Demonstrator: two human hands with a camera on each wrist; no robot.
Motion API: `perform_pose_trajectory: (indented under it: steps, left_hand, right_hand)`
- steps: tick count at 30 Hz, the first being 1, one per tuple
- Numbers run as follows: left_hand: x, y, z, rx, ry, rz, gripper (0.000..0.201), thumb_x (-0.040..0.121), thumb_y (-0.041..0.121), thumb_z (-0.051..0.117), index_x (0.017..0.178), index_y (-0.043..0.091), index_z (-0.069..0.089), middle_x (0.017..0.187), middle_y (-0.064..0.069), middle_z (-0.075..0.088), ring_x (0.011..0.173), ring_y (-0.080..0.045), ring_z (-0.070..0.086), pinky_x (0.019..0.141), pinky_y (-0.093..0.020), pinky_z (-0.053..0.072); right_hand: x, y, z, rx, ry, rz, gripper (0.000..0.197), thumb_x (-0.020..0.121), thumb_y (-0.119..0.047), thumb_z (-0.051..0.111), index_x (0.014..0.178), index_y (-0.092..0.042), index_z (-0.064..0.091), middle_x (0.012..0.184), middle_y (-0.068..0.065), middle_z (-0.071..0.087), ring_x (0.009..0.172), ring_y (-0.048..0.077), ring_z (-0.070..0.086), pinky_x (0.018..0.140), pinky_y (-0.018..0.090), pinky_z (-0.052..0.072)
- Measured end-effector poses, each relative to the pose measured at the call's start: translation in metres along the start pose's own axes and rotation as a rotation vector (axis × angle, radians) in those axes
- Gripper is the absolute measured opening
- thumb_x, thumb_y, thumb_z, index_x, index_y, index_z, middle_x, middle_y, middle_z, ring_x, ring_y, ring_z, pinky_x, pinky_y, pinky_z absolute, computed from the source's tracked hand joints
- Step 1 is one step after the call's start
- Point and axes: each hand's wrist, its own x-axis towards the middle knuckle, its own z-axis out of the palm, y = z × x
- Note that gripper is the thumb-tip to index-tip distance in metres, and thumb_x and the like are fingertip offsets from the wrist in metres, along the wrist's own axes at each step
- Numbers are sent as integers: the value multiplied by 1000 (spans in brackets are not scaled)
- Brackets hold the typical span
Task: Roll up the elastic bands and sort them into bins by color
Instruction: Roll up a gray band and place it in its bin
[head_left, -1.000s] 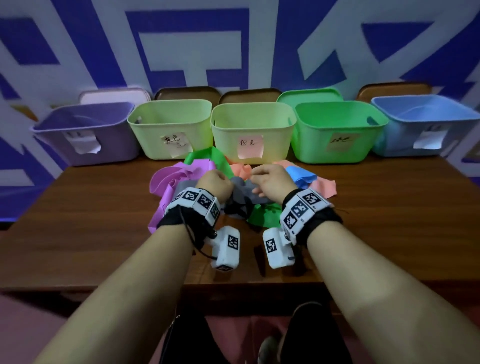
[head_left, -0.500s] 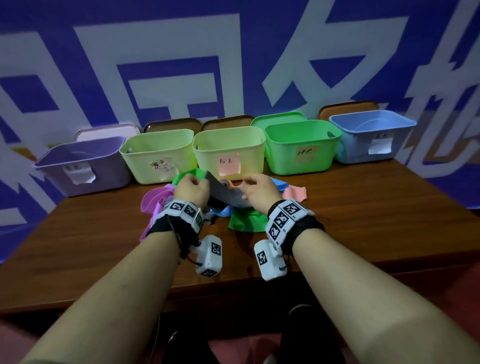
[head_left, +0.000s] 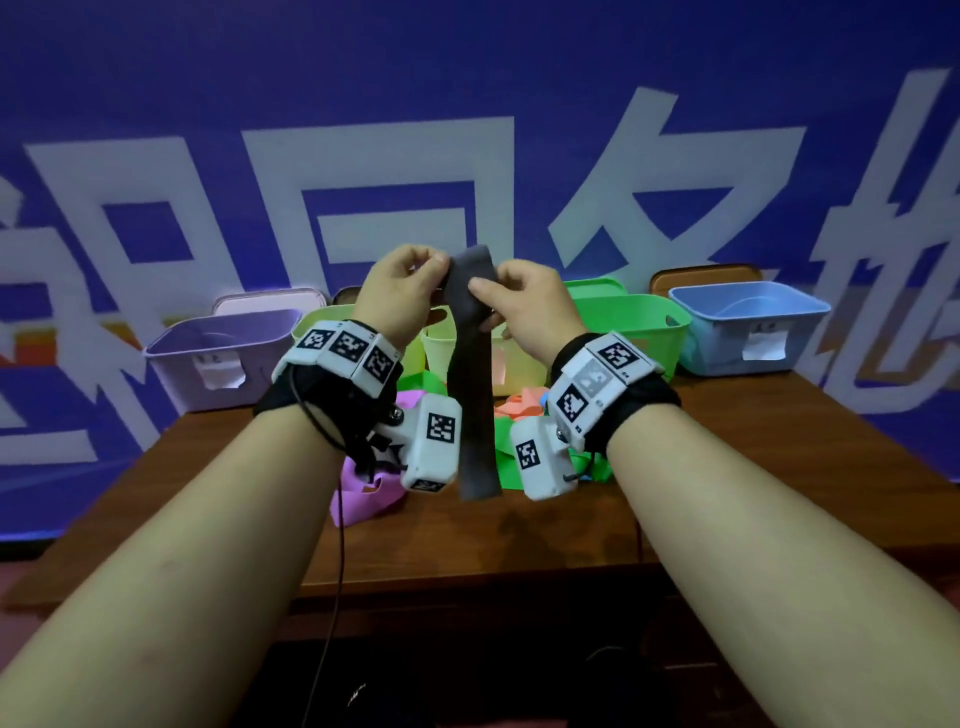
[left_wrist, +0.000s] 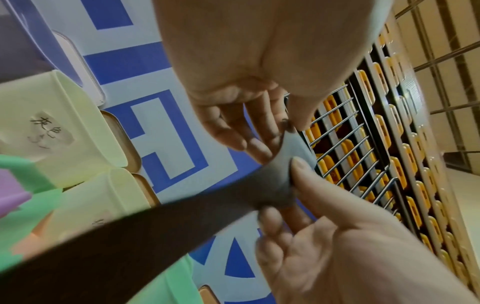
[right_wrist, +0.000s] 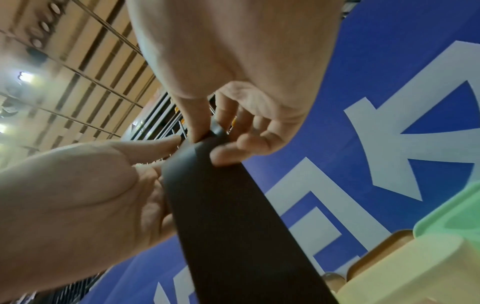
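Blue lettered backdrop behind brown wooden table (head_left: 727, 467). Bin contents hidden. Left hand (head_left: 400, 291) and right hand (head_left: 524, 306) both pinch dark grey elastic band (head_left: 472, 395), hanging.

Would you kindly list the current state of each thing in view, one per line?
Grey elastic band: unrolled, hanging straight down, top end pinched.
Left hand: pinches the band's top end.
Right hand: pinches the band's top end.
Loose bands: unrolled, heaped on the table.
Purple bin: upright, open.
Blue bin: upright, open.
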Motion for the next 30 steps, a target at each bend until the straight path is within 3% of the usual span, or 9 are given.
perform_pose_trajectory:
  steps: [2,5,9,11,15,20,22,26,30]
  left_hand:
    - [-5,9,-1,-59,-1,-1,14,95,19,55,82,18,57,70,2,57,61,-10,54,60,-23,46]
    - [-9,11,1,-99,-1,-42,19,93,8,57,75,13,57,48,9,53,39,-2,43,44,-14,35]
    - [-15,-24,11,-4,-75,-187,21,91,3,58,71,11,55,40,9,51,31,-2,41,36,-14,28]
    - [-19,-53,17,62,-98,-262,23,90,7,60,69,13,54,41,9,53,31,-3,44,37,-15,30]
    - [-20,-114,26,75,-76,-367,27,88,10,64,65,14,53,41,9,53,35,-6,46,40,-17,34]
    - [-15,-164,37,5,-32,-452,24,87,1,62,67,10,55,38,6,49,32,-8,40,33,-12,29]
    - [-9,-181,42,-27,-31,-490,24,87,-2,60,67,9,53,36,5,47,30,-9,39,32,-11,28]
    - [0,-219,47,-140,-32,-627,20,90,3,59,71,10,55,42,3,51,37,-10,46,39,-16,38]
    - [0,-255,50,-177,-7,-724,21,92,9,59,72,13,55,56,0,51,53,-11,48,49,-18,43]
  right_hand:
    - [-2,-9,-5,10,15,-8,30,88,-19,65,63,-17,50,54,-3,50,38,8,46,45,22,37]
    - [-5,-9,-10,70,-21,40,35,87,-16,66,58,-18,47,47,-5,39,35,6,32,36,19,26]
    - [-15,23,-12,49,-59,147,35,91,-12,60,58,-14,48,44,0,36,30,8,30,33,17,23]
    - [-21,51,-10,-3,-90,242,36,90,-13,61,56,-14,48,38,-3,39,31,10,36,36,17,26]
    - [-27,106,-2,-71,-147,363,30,87,-17,65,59,-15,54,50,0,46,44,12,42,46,24,31]
    - [-24,160,13,-57,-152,425,19,88,-5,62,70,-10,57,61,2,47,53,11,42,41,13,34]
    - [-20,179,16,-28,-156,467,26,89,-1,59,66,-13,54,62,2,49,54,9,43,45,11,35]
    - [-8,213,22,9,-177,593,23,89,-6,60,69,-15,56,72,6,55,61,14,48,52,21,41]
    - [-5,238,26,63,-170,704,22,89,-9,62,70,-16,56,69,4,55,58,13,49,46,19,39]
